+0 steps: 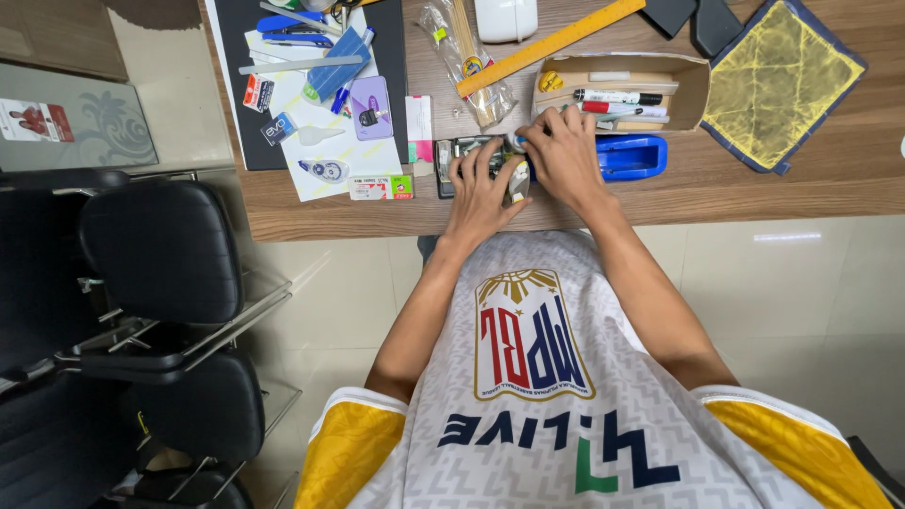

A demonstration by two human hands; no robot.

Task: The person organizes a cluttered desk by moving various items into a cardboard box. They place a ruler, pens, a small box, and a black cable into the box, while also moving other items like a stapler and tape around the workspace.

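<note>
Head view: left hand [479, 193] lies flat at frame centre, fingers spread over a dark tray [462, 155] at the table [801, 193] edge. Right hand [564, 155] just beside it, fingers curled on a small white item [518, 141]; a true pinch cannot be told. Blue stapler [633, 155] just right of the right hand. Cardboard box [693, 85] with markers [617, 97] above. Yellow ruler [551, 45] upper centre; yellow cloth [778, 80] upper right. Black chair [160, 250] at left.

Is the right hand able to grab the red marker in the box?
Probably yes. The right hand rests just in front of the open cardboard box, and the red marker lies uncovered inside it.
</note>
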